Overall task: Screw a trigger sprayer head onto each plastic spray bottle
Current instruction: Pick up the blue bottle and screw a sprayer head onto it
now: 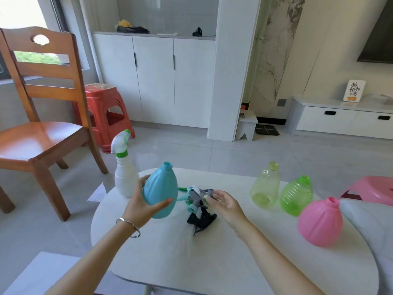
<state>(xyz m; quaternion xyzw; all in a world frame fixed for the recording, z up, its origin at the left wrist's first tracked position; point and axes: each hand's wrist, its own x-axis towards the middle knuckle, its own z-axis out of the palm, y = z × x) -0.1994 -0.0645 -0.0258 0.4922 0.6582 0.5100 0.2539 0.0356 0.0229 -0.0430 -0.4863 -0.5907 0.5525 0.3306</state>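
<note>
My left hand (142, 204) grips a blue bottle (161, 189) with an open neck, held upright just above the white table (170, 256). My right hand (226, 204) reaches into a pile of trigger sprayer heads (197, 204) in the table's middle; its fingers touch a grey one, and I cannot tell whether they grip it. A white bottle (125, 177) with a white-and-green sprayer head screwed on stands at the far left. On the right stand a pale yellow bottle (265, 186), a green ribbed bottle (296, 196) and a pink bottle (321, 223), all with open necks.
A wooden chair (40, 133) stands left of the table, with red stools (106, 116) stacked behind it. A pink stool (374, 190) sits at the right, and a grey cushion (374, 235) lies against the table's right edge.
</note>
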